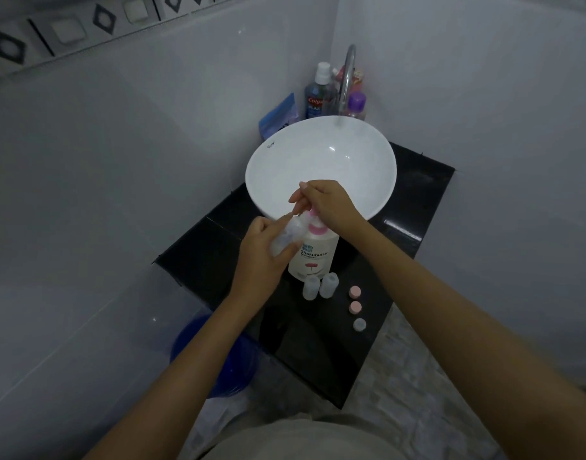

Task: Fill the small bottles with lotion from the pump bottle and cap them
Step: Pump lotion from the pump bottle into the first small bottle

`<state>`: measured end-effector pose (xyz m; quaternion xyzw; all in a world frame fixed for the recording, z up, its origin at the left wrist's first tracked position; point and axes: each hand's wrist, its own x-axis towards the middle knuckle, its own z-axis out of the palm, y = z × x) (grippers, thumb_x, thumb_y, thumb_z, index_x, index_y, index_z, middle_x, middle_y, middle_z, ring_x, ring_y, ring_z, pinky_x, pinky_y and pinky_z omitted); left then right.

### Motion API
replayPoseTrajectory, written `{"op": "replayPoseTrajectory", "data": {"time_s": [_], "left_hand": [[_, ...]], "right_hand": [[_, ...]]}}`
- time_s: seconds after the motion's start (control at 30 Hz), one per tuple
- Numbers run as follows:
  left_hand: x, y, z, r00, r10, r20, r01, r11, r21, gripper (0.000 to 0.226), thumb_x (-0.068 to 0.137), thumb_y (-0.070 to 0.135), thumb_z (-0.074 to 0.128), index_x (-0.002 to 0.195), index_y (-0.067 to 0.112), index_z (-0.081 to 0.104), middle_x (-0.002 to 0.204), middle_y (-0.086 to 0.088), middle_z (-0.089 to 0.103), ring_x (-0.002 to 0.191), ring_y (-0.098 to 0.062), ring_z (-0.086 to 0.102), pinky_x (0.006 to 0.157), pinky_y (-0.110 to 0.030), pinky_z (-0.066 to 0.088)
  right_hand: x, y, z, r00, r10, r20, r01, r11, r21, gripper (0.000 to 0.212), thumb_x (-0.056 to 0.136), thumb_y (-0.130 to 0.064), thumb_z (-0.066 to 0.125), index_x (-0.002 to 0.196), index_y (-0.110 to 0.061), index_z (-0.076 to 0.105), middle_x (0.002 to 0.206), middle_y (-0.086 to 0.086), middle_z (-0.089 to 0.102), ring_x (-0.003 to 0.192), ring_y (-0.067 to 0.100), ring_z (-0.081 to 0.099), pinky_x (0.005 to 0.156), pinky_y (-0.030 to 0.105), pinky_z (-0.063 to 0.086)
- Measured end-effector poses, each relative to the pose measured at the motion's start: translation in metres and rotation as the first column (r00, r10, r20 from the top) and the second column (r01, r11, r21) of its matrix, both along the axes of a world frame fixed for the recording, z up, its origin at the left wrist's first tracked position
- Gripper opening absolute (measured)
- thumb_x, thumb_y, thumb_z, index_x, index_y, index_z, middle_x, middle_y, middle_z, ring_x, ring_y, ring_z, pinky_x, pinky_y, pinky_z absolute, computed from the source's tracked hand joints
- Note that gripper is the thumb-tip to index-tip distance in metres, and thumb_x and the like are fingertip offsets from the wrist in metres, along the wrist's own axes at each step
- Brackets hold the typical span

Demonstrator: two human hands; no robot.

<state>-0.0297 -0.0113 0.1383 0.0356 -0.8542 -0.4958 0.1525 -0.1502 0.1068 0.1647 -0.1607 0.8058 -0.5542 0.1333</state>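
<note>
Head-worn view, looking steeply down (wide-angle), close above sink [378, 151]

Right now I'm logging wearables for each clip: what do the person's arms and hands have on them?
Nothing shows: both forearms are bare up to the frame edge, without sleeves. The left hand and right hand carry no gloves, and no watch, bracelet or ring is visible.

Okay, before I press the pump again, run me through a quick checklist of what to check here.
1. Small bottle gripped in left hand: ok.
2. Bottle mouth under the nozzle: cannot tell, fingers hide it.
3. Right hand on the pump head: ok.
4. Pump bottle upright on the counter: ok.
5. Two spare bottles upright: ok.
6. Three caps ready nearby: ok.
</note>
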Motion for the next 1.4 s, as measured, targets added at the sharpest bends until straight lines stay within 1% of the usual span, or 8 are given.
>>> {"op": "replayPoseTrajectory", "data": {"time_s": [0.2, 0.43, 0.57, 0.67, 0.9, 1.0, 1.17, 1.4], "left_hand": [[0.0, -0.004, -0.001, 0.997, 0.043, -0.069, -0.033, 0.989, 0.143, 0.033, 0.081, 0.023, 0.071, 0.112, 0.019, 0.063, 0.104, -0.002, 0.063, 0.096, -0.004, 0.058, 0.077, -0.009, 0.047], [-0.004, -0.005, -0.003, 0.999, 0.043, -0.029, -0.036, 0.976, 0.214, 0.032, 0.082, 0.019, 0.07, 0.113, 0.017, 0.065, 0.105, -0.006, 0.062, 0.093, 0.0, 0.058, 0.076, -0.006, 0.046], [-0.006, -0.007, -0.007, 1.0, 0.024, 0.008, -0.026, 0.971, 0.239, 0.033, 0.08, 0.021, 0.07, 0.113, 0.017, 0.065, 0.106, -0.006, 0.062, 0.094, -0.001, 0.059, 0.075, -0.007, 0.046], [-0.004, -0.007, -0.004, 1.0, 0.015, 0.005, -0.016, 0.962, 0.273, 0.034, 0.08, 0.021, 0.07, 0.113, 0.016, 0.066, 0.105, -0.007, 0.062, 0.095, -0.006, 0.06, 0.077, -0.01, 0.048], [-0.008, -0.011, -0.003, 1.0, -0.002, 0.024, -0.004, 0.962, 0.273, 0.032, 0.081, 0.019, 0.07, 0.113, 0.018, 0.065, 0.107, -0.007, 0.062, 0.099, -0.009, 0.06, 0.079, -0.01, 0.048], [-0.007, -0.01, -0.008, 0.998, -0.009, 0.067, -0.011, 0.957, 0.288, 0.035, 0.08, 0.021, 0.07, 0.114, 0.015, 0.065, 0.109, -0.008, 0.063, 0.102, -0.013, 0.061, 0.079, -0.009, 0.048], [-0.006, -0.011, 0.002, 0.998, -0.022, 0.056, -0.001, 0.927, 0.375, 0.031, 0.081, 0.015, 0.069, 0.112, 0.018, 0.065, 0.108, -0.008, 0.063, 0.098, -0.005, 0.061, 0.077, -0.009, 0.048], [-0.005, -0.01, -0.008, 0.993, -0.031, 0.118, -0.016, 0.925, 0.379, 0.033, 0.082, 0.017, 0.069, 0.115, 0.015, 0.066, 0.111, -0.008, 0.063, 0.1, -0.009, 0.061, 0.077, -0.008, 0.048]], "right_hand": [[0.0, 0.001, -0.001, 0.998, -0.017, 0.06, 0.02, 0.998, -0.061, 0.042, 0.1, -0.021, 0.038, 0.091, 0.004, 0.07, 0.07, 0.007, 0.067, 0.064, 0.005, 0.061, 0.058, 0.004, 0.041], [0.004, -0.003, -0.007, 0.995, -0.057, 0.078, 0.064, 0.994, -0.085, 0.041, 0.1, -0.019, 0.035, 0.088, 0.0, 0.069, 0.071, 0.008, 0.066, 0.072, 0.016, 0.059, 0.075, 0.028, 0.046], [0.007, -0.004, -0.013, 0.985, -0.085, 0.149, 0.097, 0.992, -0.075, 0.041, 0.1, -0.022, 0.036, 0.088, -0.002, 0.069, 0.07, 0.006, 0.066, 0.075, 0.023, 0.056, 0.063, 0.026, 0.043], [0.006, -0.002, -0.007, 0.989, -0.047, 0.14, 0.059, 0.995, -0.082, 0.041, 0.1, -0.023, 0.037, 0.089, -0.001, 0.07, 0.071, 0.007, 0.067, 0.076, 0.022, 0.06, 0.075, 0.033, 0.048], [0.004, -0.001, -0.009, 0.993, -0.07, 0.095, 0.074, 0.996, -0.041, 0.043, 0.1, -0.025, 0.036, 0.092, 0.0, 0.07, 0.074, 0.009, 0.068, 0.069, 0.01, 0.062, 0.067, 0.016, 0.048], [0.006, -0.003, -0.017, 0.984, -0.086, 0.153, 0.088, 0.996, -0.006, 0.045, 0.1, -0.028, 0.036, 0.092, -0.001, 0.07, 0.075, 0.007, 0.068, 0.068, 0.01, 0.059, 0.059, 0.019, 0.044], [0.0, 0.002, -0.003, 0.996, -0.012, 0.087, 0.017, 0.998, -0.054, 0.045, 0.1, -0.026, 0.035, 0.095, 0.001, 0.07, 0.082, 0.011, 0.07, 0.074, 0.011, 0.063, 0.07, 0.013, 0.047], [0.003, -0.002, -0.02, 0.988, -0.047, 0.147, 0.046, 0.999, 0.008, 0.044, 0.101, -0.026, 0.035, 0.095, 0.001, 0.069, 0.077, 0.007, 0.068, 0.071, 0.012, 0.059, 0.054, 0.005, 0.043]]}}
